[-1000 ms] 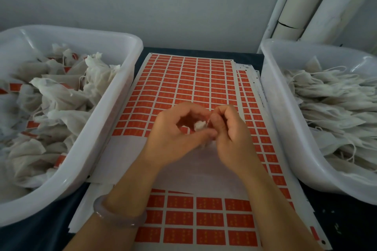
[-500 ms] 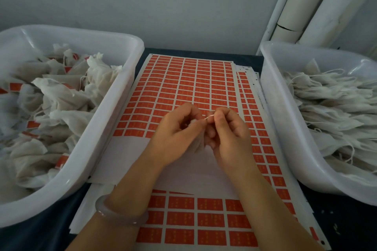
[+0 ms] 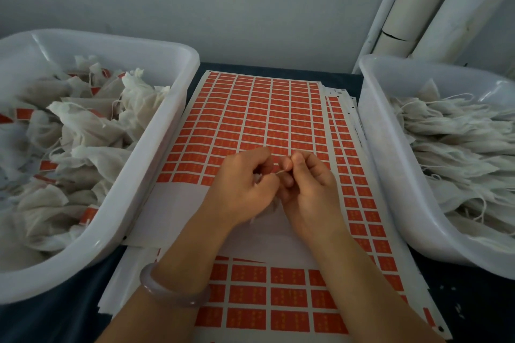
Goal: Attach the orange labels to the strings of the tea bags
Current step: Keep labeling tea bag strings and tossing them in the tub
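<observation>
Over the label sheet (image 3: pixel 250 120), left hand (image 3: pixel 242 189) and right hand (image 3: pixel 309 189) stay together, now pinching a string (image 3: pixel 281 172) between them.

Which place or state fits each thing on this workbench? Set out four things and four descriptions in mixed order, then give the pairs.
Things:
1. left tub
2. right tub
3. label sheet
4. bracelet

Descriptions:
A. worn on the left wrist
B. lies between the two tubs
C. holds labelled tea bags
D. holds unlabelled tea bags

Pairs: 1-C, 2-D, 3-B, 4-A
</observation>
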